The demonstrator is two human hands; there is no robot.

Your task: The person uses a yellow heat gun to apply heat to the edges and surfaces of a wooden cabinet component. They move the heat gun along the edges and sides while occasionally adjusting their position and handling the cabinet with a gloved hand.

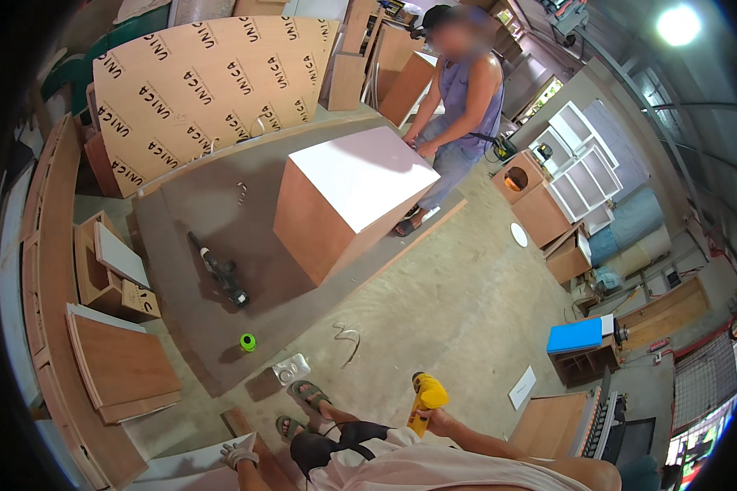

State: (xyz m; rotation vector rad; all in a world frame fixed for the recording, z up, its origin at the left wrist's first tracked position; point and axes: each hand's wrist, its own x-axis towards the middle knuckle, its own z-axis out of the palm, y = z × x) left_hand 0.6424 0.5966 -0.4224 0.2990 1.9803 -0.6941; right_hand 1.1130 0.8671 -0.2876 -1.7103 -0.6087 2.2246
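Holding yellow power tool (431, 396) above concrete workshop floor (450, 299)

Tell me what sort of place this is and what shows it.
Most likely a woodworking or cabinet-making workshop: a large white-topped wooden box stands on a low platform, wooden panels are stacked at left, and the right hand holds a yellow power tool.

cabinet (360, 192) on mat (176, 217); power tool (219, 274) left of cabinet; drill (431, 395) nearer, right.
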